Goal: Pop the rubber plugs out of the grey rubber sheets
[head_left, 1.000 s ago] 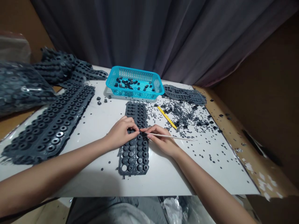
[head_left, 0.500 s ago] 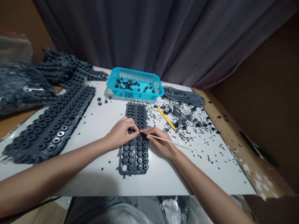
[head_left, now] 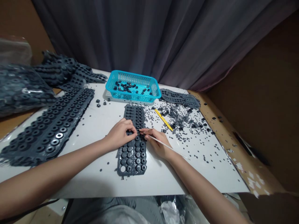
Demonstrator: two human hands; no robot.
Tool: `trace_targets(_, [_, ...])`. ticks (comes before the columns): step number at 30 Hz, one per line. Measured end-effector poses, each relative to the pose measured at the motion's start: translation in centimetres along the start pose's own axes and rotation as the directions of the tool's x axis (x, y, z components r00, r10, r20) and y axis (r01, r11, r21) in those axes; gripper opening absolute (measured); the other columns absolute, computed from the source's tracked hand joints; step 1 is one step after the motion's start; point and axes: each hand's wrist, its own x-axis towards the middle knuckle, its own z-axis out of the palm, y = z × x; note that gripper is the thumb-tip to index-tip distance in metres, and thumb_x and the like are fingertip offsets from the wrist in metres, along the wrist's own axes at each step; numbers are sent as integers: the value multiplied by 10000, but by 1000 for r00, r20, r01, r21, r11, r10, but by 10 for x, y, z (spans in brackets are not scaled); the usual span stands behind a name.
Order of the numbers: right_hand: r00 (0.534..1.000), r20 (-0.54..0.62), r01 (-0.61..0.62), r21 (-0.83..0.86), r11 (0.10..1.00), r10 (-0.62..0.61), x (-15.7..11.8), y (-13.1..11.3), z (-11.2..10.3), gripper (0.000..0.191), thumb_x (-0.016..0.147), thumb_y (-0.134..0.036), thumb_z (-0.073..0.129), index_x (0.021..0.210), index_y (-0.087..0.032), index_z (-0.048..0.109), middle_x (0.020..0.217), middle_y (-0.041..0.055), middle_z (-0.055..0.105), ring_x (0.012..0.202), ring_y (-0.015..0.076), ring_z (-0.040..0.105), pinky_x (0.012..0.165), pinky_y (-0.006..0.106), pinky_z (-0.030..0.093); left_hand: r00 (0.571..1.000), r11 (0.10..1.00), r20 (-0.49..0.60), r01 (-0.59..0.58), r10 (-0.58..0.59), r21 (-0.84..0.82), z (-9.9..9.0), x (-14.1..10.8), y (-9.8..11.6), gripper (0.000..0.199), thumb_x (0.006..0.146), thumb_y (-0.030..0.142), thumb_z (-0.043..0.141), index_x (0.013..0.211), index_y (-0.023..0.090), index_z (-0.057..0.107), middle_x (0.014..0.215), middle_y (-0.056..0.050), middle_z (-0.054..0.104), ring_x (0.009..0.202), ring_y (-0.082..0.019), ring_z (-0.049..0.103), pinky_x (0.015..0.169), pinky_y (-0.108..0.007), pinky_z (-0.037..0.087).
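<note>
Head view: a dark curtain (head_left: 140, 37) hangs behind the white tabletop (head_left: 158, 182) you work at. Left of you lies a long dark sheet of ring-shaped bumps (head_left: 46, 130), with a filled clear bag (head_left: 21, 90) beside its far part. Beyond your hands stands a blue perforated basket (head_left: 133, 97) holding some small black pieces. Flat in front of you, between your forearms, is the studded dark sheet (head_left: 132, 155). Your left hand (head_left: 120, 133) rests over its left edge, thumb and forefinger brought close together; whether they pinch anything, I cannot tell. Your right hand (head_left: 161, 150), at its right edge, grips a thin pale stick (head_left: 161, 142) slantwise. Right of the sheet lie a yellow strip (head_left: 163, 119) and scattered tiny dark discs (head_left: 178, 116).
</note>
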Motion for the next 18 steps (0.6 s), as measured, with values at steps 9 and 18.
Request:
trace_targets(9, [958,-113,-213,343,915,265,4,2,1,185,912,-393,522,936,-212,549,1157,101,661,946,200,683,836,363,516,999,999,-20,-37,37,11,2,-1,-5,106,803,274,614,784,195,681,777,-18,562,849,-206,490,755,-326,400])
trace_targets(18, [921,-333,-200,45,979,204,8,7,-19,220,897,-410,518,957,-208,577,654,1,651,556,156,616,570,267,467,990,992,-73,-123,123,9,-2,-8,-4,127,802,223,581,913,191,633,931,-34,553,925,-198,513,833,-345,425])
